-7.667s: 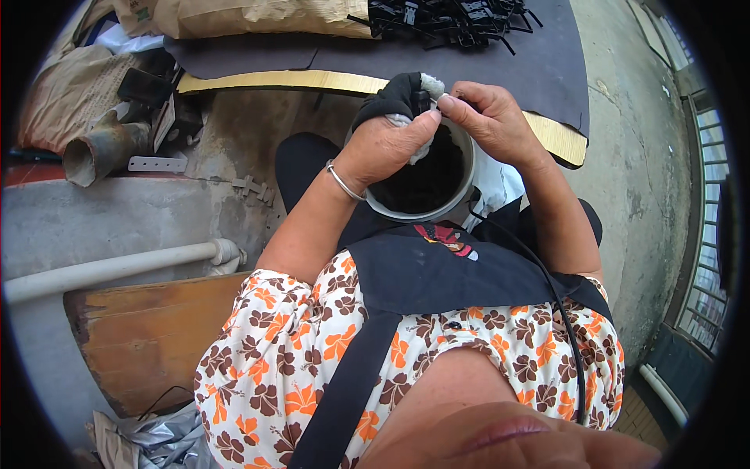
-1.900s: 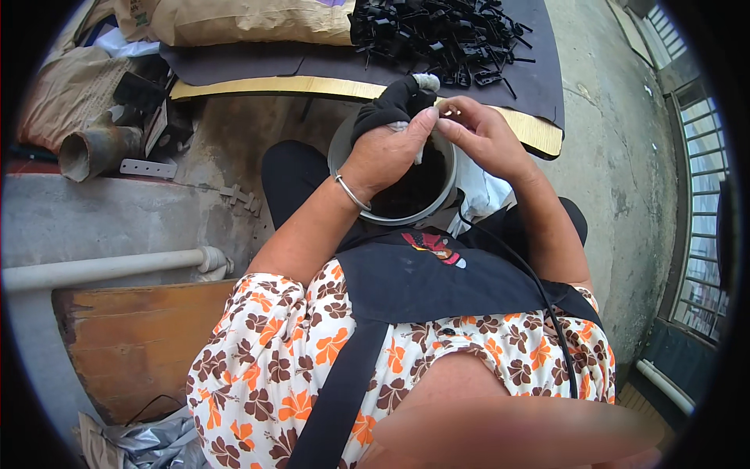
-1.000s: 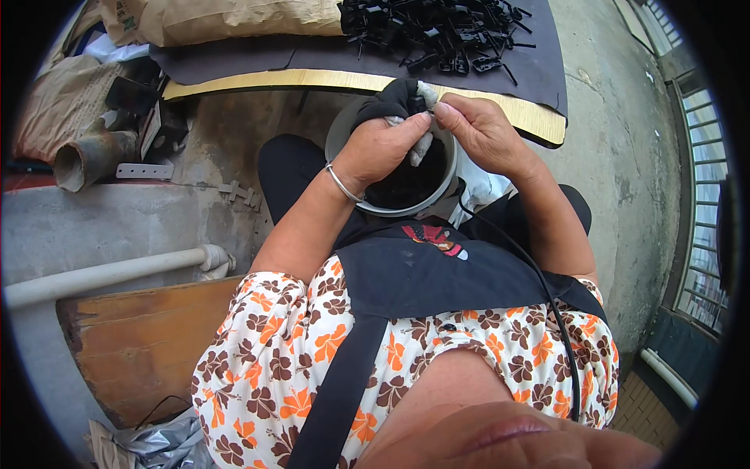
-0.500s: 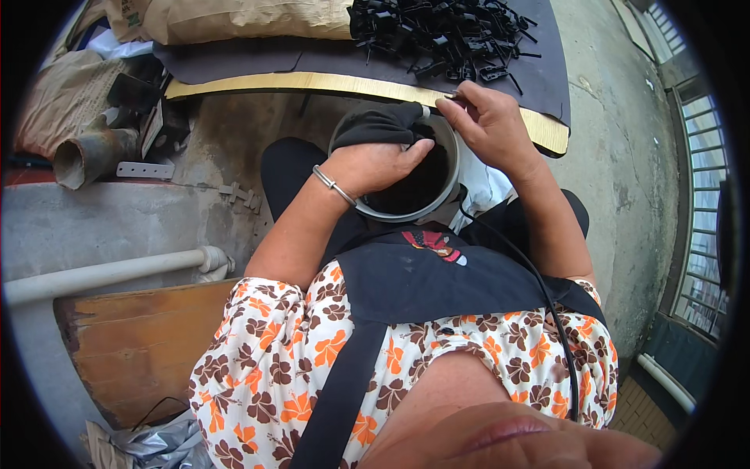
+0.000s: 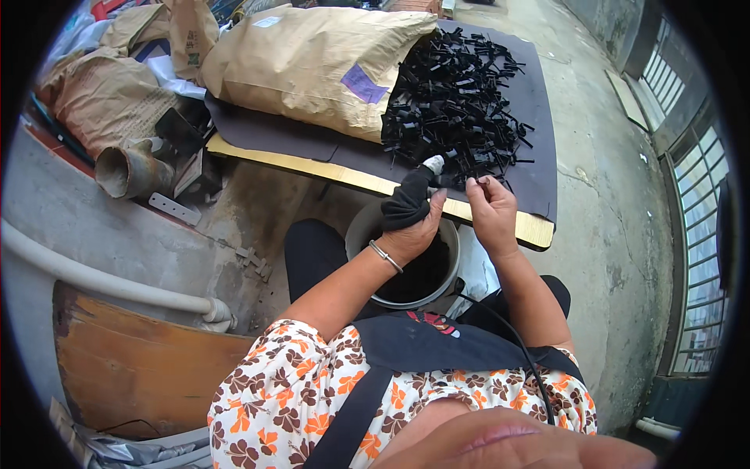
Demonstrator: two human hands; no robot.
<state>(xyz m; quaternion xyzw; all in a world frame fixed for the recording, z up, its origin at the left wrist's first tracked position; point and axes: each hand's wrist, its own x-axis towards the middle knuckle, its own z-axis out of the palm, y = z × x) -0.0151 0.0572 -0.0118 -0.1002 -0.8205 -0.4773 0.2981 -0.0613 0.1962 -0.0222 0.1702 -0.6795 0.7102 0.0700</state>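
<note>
My left hand (image 5: 414,230) reaches over the table's near edge, wearing black cloth over its fingers and a white wrap on one fingertip. Its bare thumb presses close to the covered fingers; what lies between them is too small to make out. Beside it, my right hand (image 5: 494,215) is bare and pinched, thumb against forefinger, with any piece in the pinch hidden. Both sets of fingertips are at the near side of a heap of small black plastic parts (image 5: 461,102). Below my left hand, a pale round bucket (image 5: 451,281) with a dark inside stands between my knees.
The heap spills from a big brown paper sack (image 5: 312,70) lying on the dark-covered table (image 5: 539,148). At the left are a rusty metal pipe piece (image 5: 129,173), another paper sack (image 5: 117,102), a white pipe (image 5: 101,270) and a wooden board (image 5: 148,359). A barred window is at the right.
The view has tilted up, showing more of the sack and heap. My left hand has gone from above the bucket to the heap's near edge; my right hand is also at the heap.
</note>
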